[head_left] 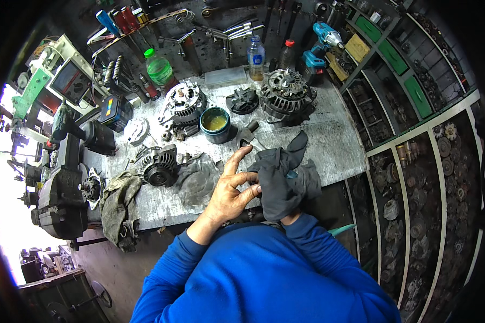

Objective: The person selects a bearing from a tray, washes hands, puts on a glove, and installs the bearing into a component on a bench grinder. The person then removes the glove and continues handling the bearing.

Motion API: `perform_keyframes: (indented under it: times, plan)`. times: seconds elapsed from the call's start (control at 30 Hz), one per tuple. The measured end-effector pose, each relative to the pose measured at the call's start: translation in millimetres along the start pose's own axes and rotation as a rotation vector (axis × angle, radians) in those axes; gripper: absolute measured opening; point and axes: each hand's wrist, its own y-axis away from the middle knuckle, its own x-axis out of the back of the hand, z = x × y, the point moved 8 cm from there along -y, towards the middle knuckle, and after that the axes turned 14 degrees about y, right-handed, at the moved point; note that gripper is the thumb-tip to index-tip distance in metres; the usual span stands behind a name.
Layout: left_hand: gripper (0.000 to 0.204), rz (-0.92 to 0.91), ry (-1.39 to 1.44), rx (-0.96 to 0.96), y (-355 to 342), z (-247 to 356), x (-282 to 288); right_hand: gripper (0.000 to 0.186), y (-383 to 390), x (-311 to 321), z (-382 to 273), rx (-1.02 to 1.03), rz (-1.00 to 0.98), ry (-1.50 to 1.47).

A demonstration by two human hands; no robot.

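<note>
My left hand (227,189) is in front of me at the bench's near edge, its index finger stretched up and away. Its thumb and another finger reach to the side of a dark grey cloth (279,180), their tips apart; the remaining fingers are hidden. The cloth is bunched over my right hand (291,217), of which only skin near the wrist shows below it. My right fingers are covered, and a bit of blue shows among the folds. Just beyond my left index finger, a metal piece with a dark round end (251,127) lies on the bench.
Across the metal-topped bench (337,145) stand alternators (286,96), a tub of yellowish grease (215,124), bottles (158,67) and a cordless drill (323,46). A dirty rag (118,207) hangs over the near left edge. Parts shelves (404,215) line the right.
</note>
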Motion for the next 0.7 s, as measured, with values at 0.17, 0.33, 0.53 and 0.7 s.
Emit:
perform_keyframes:
  times: [0.17, 0.33, 0.53, 0.7]
  plan:
    - [0.025, -0.011, -0.056, -0.014, 1, 3, 1, 0.022, -1, -6, 5, -0.075, -0.013, -0.129]
    - [0.027, -0.045, -0.082, -0.034, 4, 6, -4, 0.031, -5, -9, 10, -0.014, -0.232, -0.308]
    - [0.028, -0.004, -0.02, 0.01, 2, 6, 2, 0.024, -2, 9, 2, -0.001, -0.156, -0.436]
    - [0.026, -0.015, 0.034, 0.085, 0, 0, 0, 0.022, 4, 28, -8, 0.162, 0.146, -0.357]
